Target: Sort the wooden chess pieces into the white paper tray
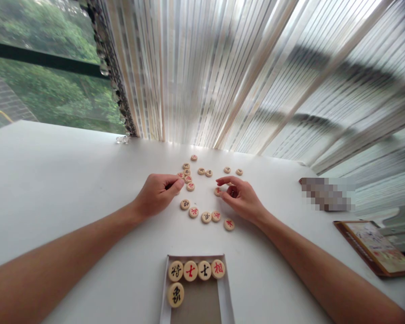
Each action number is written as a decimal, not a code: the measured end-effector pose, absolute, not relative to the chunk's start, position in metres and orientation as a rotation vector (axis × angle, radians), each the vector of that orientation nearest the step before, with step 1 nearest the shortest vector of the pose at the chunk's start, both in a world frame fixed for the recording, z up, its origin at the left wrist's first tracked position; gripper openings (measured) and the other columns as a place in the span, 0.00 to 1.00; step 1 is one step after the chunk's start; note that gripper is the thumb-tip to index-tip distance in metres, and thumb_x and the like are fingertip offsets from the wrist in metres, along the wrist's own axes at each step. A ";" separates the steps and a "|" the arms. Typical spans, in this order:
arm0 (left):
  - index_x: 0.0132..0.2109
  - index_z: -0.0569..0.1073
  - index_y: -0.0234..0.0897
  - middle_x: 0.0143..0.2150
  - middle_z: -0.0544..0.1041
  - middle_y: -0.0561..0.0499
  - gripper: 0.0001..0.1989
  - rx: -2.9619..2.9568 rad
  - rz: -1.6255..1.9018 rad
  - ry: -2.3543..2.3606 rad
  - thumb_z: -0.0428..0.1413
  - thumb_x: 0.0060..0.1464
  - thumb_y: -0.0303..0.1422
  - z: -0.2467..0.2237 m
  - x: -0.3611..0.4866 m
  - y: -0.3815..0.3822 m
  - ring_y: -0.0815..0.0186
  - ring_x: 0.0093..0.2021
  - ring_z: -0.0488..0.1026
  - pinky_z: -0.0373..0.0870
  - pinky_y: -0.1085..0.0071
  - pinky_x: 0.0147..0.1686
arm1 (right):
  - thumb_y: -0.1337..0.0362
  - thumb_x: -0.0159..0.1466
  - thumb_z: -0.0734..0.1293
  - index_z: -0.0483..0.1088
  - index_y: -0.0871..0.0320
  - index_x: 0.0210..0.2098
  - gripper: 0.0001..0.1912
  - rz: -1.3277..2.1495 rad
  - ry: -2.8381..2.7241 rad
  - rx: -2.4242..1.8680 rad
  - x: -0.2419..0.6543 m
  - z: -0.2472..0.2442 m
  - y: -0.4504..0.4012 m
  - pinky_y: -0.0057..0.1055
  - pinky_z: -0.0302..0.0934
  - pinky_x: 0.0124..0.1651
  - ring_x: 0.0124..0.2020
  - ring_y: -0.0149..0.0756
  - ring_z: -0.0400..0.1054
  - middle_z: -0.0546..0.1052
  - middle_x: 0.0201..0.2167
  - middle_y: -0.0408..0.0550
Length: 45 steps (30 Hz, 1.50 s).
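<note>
Round wooden pieces with red or black characters lie scattered on the white table (104, 189). My left hand (160, 191) is closed beside a cluster of them, its thumb and finger pressed together; what it holds, if anything, is hidden. My right hand (238, 195) has its fingers apart around a red-marked piece (218, 191), which lies at its thumb tip. Nearest to me is a shallow white box (226, 294). Four pieces stand in a row along its far edge, with a black-marked piece (176, 294) below the leftmost one.
A string curtain (202, 72) hangs behind the table, with a window (50, 85) at the left. Clear beads (122, 139) rest by the far edge. At the right lie a brown-edged board (374, 247) and a blurred item (327, 193).
</note>
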State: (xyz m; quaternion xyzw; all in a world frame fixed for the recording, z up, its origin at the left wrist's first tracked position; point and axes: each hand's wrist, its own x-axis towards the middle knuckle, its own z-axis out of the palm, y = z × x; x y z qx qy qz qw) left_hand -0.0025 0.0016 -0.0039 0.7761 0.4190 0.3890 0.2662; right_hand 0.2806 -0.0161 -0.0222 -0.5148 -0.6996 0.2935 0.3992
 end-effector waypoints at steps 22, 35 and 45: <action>0.23 0.58 0.39 0.20 0.55 0.57 0.23 2.102 1.014 1.188 0.50 0.64 0.43 -0.005 -0.003 0.004 0.71 0.23 0.53 0.50 0.72 0.24 | 0.61 0.52 0.73 0.79 0.61 0.31 0.10 0.636 -1.018 -1.291 0.354 -0.002 0.027 0.25 0.44 0.17 0.15 0.23 0.55 0.74 0.20 0.41; 0.22 0.58 0.38 0.20 0.56 0.57 0.24 2.116 1.013 1.183 0.51 0.64 0.44 -0.006 -0.003 0.006 0.71 0.23 0.54 0.51 0.72 0.25 | 0.58 0.56 0.74 0.81 0.61 0.31 0.11 0.656 -1.200 -1.363 0.350 -0.014 0.026 0.26 0.47 0.19 0.17 0.25 0.58 0.75 0.22 0.43; 0.23 0.58 0.38 0.20 0.55 0.57 0.24 2.120 1.004 1.183 0.51 0.64 0.44 -0.007 -0.003 0.005 0.71 0.23 0.54 0.51 0.72 0.26 | 0.55 0.58 0.75 0.81 0.60 0.31 0.13 0.603 -1.321 -1.401 0.351 -0.019 0.024 0.27 0.51 0.20 0.18 0.27 0.60 0.79 0.23 0.47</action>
